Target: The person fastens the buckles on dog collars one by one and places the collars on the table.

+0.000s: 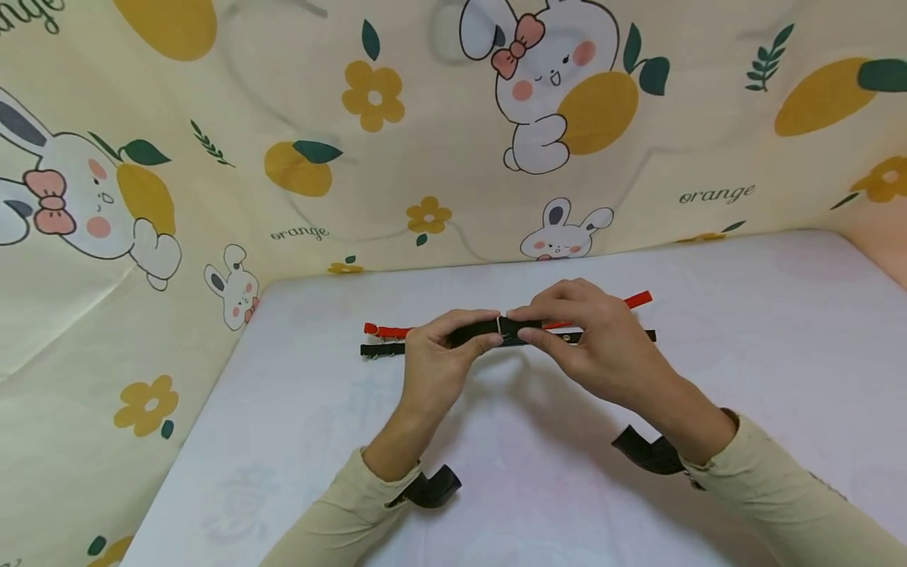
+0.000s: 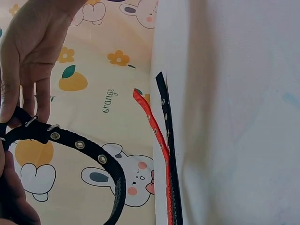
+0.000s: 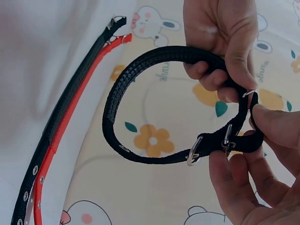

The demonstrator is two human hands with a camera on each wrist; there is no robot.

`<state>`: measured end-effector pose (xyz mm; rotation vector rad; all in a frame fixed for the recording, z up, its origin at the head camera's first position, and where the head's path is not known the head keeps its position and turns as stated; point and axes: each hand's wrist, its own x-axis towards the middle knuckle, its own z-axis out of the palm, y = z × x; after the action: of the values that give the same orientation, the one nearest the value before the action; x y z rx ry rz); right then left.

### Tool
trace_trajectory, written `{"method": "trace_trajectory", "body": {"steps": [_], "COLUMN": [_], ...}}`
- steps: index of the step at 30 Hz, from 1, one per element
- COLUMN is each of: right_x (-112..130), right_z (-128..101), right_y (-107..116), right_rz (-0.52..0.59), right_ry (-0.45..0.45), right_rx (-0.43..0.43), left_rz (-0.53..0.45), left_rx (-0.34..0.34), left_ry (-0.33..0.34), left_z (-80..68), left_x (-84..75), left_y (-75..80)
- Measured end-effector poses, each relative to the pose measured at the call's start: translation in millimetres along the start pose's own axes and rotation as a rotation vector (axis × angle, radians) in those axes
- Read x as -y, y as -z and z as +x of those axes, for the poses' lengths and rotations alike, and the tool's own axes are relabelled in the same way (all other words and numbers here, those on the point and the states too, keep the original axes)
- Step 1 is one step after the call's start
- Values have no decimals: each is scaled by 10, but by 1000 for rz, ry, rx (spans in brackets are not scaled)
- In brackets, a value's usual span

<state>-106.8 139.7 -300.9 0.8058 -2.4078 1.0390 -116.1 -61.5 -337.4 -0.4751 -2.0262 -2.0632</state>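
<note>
Between both hands is a black pet collar (image 3: 110,105), raised above the table and bent into a closed loop. Silver eyelets, a metal buckle (image 3: 228,135) and a D-ring (image 3: 193,152) show on it. My left hand (image 1: 435,358) pinches the strap on one side of a metal loop. On the other side my right hand (image 1: 595,339) pinches the strap between thumb and fingers. In the right wrist view the strap folds back near the buckle, and the right fingertips partly cover its end. Behind the hands lie a red collar (image 1: 388,331) and a second black collar (image 1: 383,350).
A white cloth covers the table (image 1: 319,441). Upright printed fabric (image 1: 439,157) with rabbits and oranges stands along its back and left sides. The two lying collars run side by side near the back edge. Black straps (image 1: 435,488) hang at both wrists.
</note>
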Motion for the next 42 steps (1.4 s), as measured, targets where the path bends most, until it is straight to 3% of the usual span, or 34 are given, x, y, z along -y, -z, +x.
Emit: {"method": "trace_trajectory", "body": {"steps": [11,24,35,42], "right_x": [-1,-15,-42,-109], "right_z": [-2,17,22,44], "right_y": [-4,2,5,40], "right_rz": [-24,23,24,-31], "right_ry": [-13,-23,-65,-145], "right_rx": [18,27,40,120], "left_rz": [-6,19,3,-60], "left_rx": [1,12,38,12], "left_ry": [-26,-56,-30,56], "left_z": [-11,-3,-10,7], "left_x": [-1,9,7,-14], "left_y": [-6,-3,-1,30]}}
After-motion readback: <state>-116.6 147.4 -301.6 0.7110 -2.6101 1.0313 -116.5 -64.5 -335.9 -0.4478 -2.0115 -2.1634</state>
